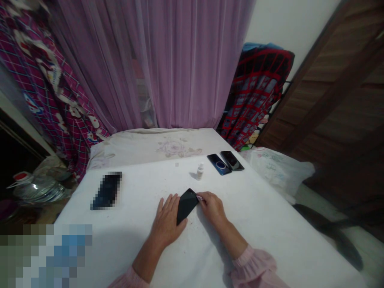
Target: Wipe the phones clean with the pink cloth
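Note:
A black phone (186,204) lies face up on the white table (255,224) in front of me. My left hand (168,221) rests beside it with fingers stretched out flat, steadying its left edge with the thumb under its near end. My right hand (211,206) is closed in a pinch at the phone's far right corner, holding a small pale pink thing (199,197) that I cannot make out.
A small white bottle (200,171) stands behind the phone. Two more dark phones (219,164) (232,160) lie at the far right of the table. A blurred dark object (107,190) lies at the left. Purple curtain (168,60) hangs behind.

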The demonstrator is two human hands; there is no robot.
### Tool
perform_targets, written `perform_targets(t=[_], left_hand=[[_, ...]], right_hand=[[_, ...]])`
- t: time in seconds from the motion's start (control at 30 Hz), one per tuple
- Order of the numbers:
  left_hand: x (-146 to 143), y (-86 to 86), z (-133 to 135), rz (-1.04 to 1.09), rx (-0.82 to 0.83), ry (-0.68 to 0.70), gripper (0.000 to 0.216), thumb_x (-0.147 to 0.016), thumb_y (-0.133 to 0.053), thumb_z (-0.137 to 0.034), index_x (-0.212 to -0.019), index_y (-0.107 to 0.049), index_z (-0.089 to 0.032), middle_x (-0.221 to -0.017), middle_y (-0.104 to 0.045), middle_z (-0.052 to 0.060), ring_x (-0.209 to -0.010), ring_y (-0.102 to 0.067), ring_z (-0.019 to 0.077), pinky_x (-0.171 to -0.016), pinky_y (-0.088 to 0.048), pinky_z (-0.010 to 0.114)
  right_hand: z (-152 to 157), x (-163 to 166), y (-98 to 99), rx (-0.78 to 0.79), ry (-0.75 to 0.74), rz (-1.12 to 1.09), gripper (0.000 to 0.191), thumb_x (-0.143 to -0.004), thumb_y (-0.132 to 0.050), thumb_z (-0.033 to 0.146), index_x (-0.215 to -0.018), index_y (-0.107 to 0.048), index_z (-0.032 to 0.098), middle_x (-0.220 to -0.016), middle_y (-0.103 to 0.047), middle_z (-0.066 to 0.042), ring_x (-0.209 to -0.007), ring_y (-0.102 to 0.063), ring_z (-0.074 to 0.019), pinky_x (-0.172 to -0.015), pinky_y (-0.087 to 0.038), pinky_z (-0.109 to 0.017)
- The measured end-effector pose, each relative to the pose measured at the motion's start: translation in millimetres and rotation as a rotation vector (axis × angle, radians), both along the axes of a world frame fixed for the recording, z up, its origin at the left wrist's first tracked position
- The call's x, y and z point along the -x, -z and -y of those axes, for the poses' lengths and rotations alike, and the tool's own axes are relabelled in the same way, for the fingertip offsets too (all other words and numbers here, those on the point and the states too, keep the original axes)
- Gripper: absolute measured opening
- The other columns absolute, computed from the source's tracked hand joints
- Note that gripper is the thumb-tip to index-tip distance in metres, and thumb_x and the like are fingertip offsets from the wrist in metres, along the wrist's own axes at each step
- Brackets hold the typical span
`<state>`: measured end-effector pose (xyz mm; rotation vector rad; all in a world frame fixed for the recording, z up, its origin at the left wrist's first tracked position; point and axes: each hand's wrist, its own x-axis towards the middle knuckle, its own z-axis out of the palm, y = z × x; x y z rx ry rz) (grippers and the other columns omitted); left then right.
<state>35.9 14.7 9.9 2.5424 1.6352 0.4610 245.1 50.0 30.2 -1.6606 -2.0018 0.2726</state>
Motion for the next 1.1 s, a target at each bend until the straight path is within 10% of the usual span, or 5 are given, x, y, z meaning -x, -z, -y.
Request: perform_targets(t=[0.3,0.7,1.1], left_hand=[[0,0.0,-1,-0.012,0.006,-0.001,0.068,-0.089,-0.050,-0.042,-0.147,-0.032,-0.012,-0.153,-0.040,0.015,-0.144,-0.032,0.0307,-0.119,-0.019,0.054],[0,2.3,0,0.004,-0.017,0.011,0.069,-0.088,-0.051,-0.041,-0.148,-0.031,-0.013,-0.152,-0.041,0.015,-0.143,-0.033,0.0307,-0.119,-0.019,0.053],[6,0.0,-3,-0.002,0.039,0.061,0.069,-0.089,-0.050,-0.043,-0.149,-0.030,-0.015,-0.155,-0.037,0.013,-0.145,-0.029,0.0293,-0.119,-0.018,0.053]], right_hand=[[-43,37,-7.0,0.014,-0.017,0.032,0.026,-0.087,-0.056,0.015,-0.095,-0.077,0.027,-0.095,-0.076,-0.005,-0.088,-0.068,-0.0201,-0.080,-0.048,-0.028],[2,-4,4.5,-0.017,-0.018,-0.080,0.029,-0.089,-0.052,0.019,-0.101,-0.076,0.028,-0.097,-0.076,-0.003,-0.088,-0.069,-0.0202,-0.079,-0.050,-0.029],[-40,31,1.4,-0.017,-0.041,-0.030,0.027,-0.086,-0.055,0.013,-0.096,-0.076,0.026,-0.097,-0.076,-0.004,-0.090,-0.067,-0.0191,-0.082,-0.048,-0.028]])
